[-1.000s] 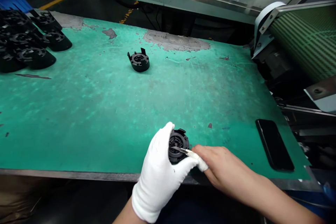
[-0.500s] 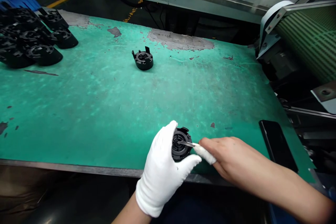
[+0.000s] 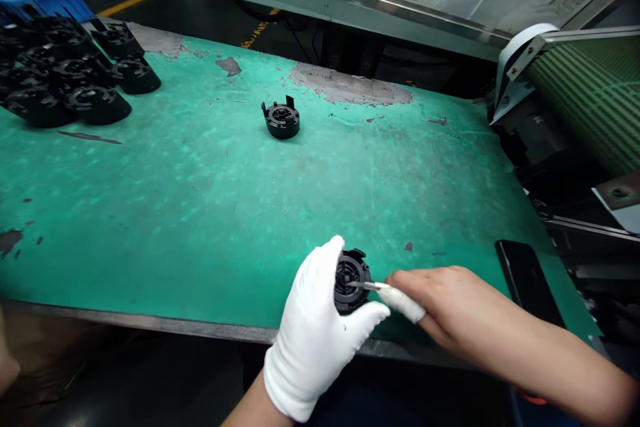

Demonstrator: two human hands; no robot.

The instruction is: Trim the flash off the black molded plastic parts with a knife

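My left hand (image 3: 317,323), in a white glove, is closed around a round black plastic part (image 3: 351,273) near the table's front edge. The part's ribbed inner face is turned up towards me. My right hand (image 3: 440,293) grips a small knife (image 3: 369,285) with a thin metal blade. White wrapping covers the thumb or finger that presses on the knife; most of its handle is hidden. The blade's tip lies over the middle of the black part; whether it touches, I cannot tell. A similar black part (image 3: 283,123) with upright tabs stands farther back on the green table.
Several black parts (image 3: 97,105) are stacked at the left, beside a blue bin (image 3: 60,0). A black phone (image 3: 530,280) lies at the right. A green conveyor belt (image 3: 590,87) slopes beyond the right edge. The green tabletop (image 3: 200,213) has worn grey patches.
The view has shifted slightly, so everything sits a little farther right and mostly lower. Both hands keep their hold, and the blade's angle over the black part has changed a little.
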